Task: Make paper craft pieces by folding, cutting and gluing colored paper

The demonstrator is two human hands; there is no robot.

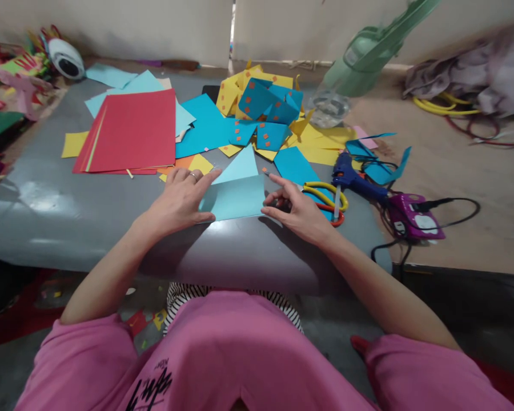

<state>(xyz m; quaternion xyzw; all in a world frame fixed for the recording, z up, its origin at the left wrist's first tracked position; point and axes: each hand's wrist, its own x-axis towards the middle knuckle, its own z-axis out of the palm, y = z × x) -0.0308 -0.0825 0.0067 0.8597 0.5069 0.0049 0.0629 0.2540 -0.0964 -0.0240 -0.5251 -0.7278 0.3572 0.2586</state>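
L hand (176, 197) on ppr (235, 198); gry tbl (38, 200) nr wall (154, 28)

Pink short-sleeved top (257, 342), black lettering (151, 390), striped bottoms (183, 292), silver ring (193, 177)

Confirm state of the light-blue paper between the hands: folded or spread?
The paper looks folded: a pointed part shows behind its straight upper edge.

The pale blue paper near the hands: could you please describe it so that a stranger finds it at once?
Start at the grey table, along its edge before the pink shirt. Between the left hand and right hand is the pale blue paper. Unlike the pale blue sheets behind the red stack, it shows a triangular tip behind a rectangular front.
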